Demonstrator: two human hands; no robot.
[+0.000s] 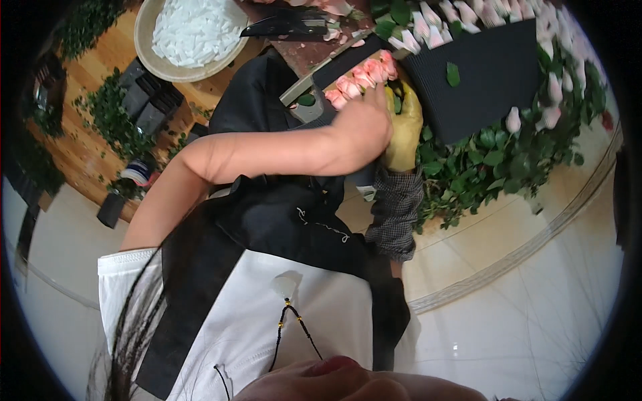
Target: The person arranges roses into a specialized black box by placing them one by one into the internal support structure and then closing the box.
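Observation:
A row of pink roses (361, 79) lies along a cardboard-edged strip in front of me. My left hand (366, 130), bare, reaches across to the right with its fingers at the roses; most of its fingers are hidden behind the back of the hand, and the hand is slightly blurred. Right beside it is my right hand (404, 130) in a yellow glove. Its fingers are curled at the right end of the row, next to a bit of green leaf, and what they hold is hidden. A dark ribbed board (478, 80) stands just right of the glove, a loose leaf (453, 74) on it.
At upper left a round bowl (143, 50) holds many small white pieces (194, 33). A black-handled tool (284, 25) lies beside it. Dark blocks (157, 103) and greenery (114, 113) cover the wooden table. More pale pink roses with leafy stems (495, 160) spread at the right.

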